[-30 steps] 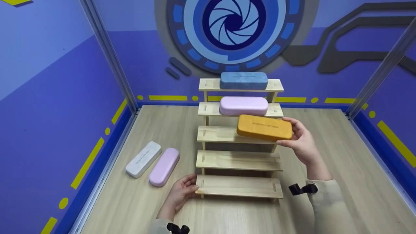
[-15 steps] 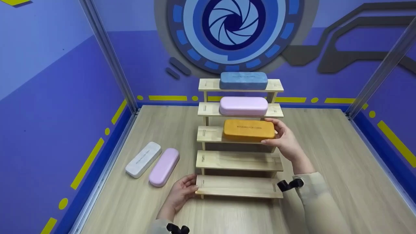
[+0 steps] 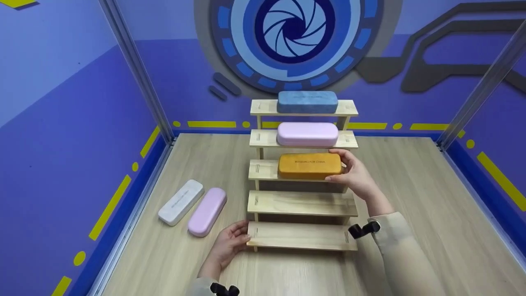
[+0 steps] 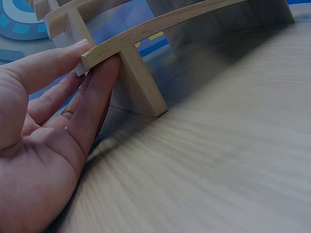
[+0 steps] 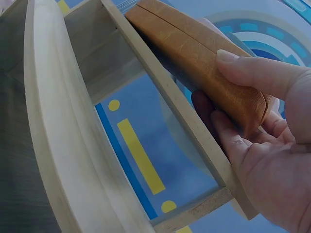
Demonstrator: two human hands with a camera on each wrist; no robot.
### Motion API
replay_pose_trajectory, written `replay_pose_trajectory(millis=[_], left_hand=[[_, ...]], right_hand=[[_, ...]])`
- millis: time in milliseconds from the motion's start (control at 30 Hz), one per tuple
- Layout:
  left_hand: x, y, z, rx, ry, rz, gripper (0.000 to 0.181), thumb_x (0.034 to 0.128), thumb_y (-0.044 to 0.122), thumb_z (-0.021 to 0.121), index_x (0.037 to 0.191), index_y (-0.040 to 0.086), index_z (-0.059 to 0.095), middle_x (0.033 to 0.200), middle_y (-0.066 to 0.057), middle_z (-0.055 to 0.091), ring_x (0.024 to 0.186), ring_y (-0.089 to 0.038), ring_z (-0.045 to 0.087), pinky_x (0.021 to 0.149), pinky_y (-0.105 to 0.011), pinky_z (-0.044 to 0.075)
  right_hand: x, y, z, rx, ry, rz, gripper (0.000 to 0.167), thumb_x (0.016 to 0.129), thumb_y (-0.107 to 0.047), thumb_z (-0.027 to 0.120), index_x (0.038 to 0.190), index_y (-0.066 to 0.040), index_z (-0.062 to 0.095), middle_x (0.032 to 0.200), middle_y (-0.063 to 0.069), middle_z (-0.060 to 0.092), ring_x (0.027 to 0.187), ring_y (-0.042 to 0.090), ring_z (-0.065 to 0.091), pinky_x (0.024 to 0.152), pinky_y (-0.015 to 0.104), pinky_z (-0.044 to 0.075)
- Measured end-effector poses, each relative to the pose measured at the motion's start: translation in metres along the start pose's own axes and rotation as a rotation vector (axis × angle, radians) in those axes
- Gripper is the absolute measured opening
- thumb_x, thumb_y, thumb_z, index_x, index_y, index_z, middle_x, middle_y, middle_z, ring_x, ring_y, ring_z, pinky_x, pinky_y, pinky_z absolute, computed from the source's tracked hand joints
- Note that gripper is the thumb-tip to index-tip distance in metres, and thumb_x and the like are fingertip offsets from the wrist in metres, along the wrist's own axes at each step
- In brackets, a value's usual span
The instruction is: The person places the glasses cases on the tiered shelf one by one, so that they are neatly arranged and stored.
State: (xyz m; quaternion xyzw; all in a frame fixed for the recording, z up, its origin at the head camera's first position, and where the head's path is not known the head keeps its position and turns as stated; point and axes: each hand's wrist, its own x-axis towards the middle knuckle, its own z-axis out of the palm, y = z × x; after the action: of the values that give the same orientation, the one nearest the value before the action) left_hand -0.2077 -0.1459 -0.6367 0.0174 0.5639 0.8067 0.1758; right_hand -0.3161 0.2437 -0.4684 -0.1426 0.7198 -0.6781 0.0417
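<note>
My right hand holds the right end of an orange glasses case at the middle tier of a stepped wooden rack. In the right wrist view the thumb lies along the side of the orange glasses case, with fingers beneath its end. At the lowest step, my left hand pinches the left corner of the board. The left wrist view shows that hand with its thumb over the board and fingers below. A pink glasses case and a blue glasses case occupy the two upper tiers.
On the table, left of the rack, lie a white glasses case and another pink glasses case, both slanted. Blue-purple printed panels enclose the table at the back and sides, with metal posts at the corners.
My right hand has brought the orange glasses case left and slightly down onto the middle tier, turning it level with the board. The left hand has stayed at the lowest board.
</note>
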Motion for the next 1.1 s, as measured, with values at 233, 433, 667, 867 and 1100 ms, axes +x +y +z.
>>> replay_pose_trajectory(millis=[233,433,667,867,1100], left_hand=[[0.0,0.0,-0.001,0.004,0.002,0.004,0.068,0.0929,-0.004,0.064,0.152,-0.014,0.031,0.12,-0.001,0.065,0.101,-0.011,0.064,0.082,-0.025,0.058],[0.0,0.0,0.0,0.0,0.014,-0.003,0.066,0.0928,-0.004,0.064,0.151,-0.013,0.034,0.119,0.0,0.065,0.102,-0.01,0.063,0.082,-0.025,0.057],[0.0,0.0,0.0,-0.01,0.017,-0.004,0.063,0.0922,-0.003,0.065,0.149,-0.011,0.038,0.116,0.003,0.065,0.1,-0.011,0.064,0.081,-0.025,0.056],[0.0,0.001,0.0,-0.011,0.012,-0.005,0.064,0.0925,-0.004,0.065,0.149,-0.012,0.036,0.116,0.003,0.066,0.101,-0.011,0.065,0.082,-0.025,0.057],[-0.001,0.001,0.001,-0.004,0.017,-0.008,0.066,0.0931,-0.003,0.065,0.15,-0.013,0.034,0.116,0.003,0.066,0.098,-0.01,0.064,0.078,-0.024,0.056]], right_hand=[[0.007,-0.004,-0.007,-0.228,-0.033,0.007,0.083,0.075,0.01,0.082,0.147,0.004,0.043,0.143,0.021,0.053,0.109,0.008,0.061,0.089,0.018,0.055],[0.011,-0.005,-0.009,-0.34,-0.06,0.014,0.083,0.075,0.006,0.085,0.147,0.005,0.044,0.143,0.026,0.054,0.114,0.016,0.058,0.09,0.016,0.052],[0.012,-0.002,-0.008,-0.373,-0.066,0.021,0.083,0.075,0.005,0.085,0.147,0.003,0.045,0.143,0.025,0.055,0.117,0.02,0.057,0.092,0.014,0.049],[0.011,-0.004,-0.007,-0.408,-0.077,0.015,0.082,0.077,0.002,0.085,0.147,0.004,0.044,0.143,0.026,0.055,0.12,0.03,0.057,0.091,0.012,0.047],[0.012,-0.004,-0.008,-0.441,-0.093,0.022,0.082,0.078,0.0,0.085,0.149,0.005,0.042,0.146,0.027,0.053,0.125,0.036,0.056,0.092,0.012,0.046]])
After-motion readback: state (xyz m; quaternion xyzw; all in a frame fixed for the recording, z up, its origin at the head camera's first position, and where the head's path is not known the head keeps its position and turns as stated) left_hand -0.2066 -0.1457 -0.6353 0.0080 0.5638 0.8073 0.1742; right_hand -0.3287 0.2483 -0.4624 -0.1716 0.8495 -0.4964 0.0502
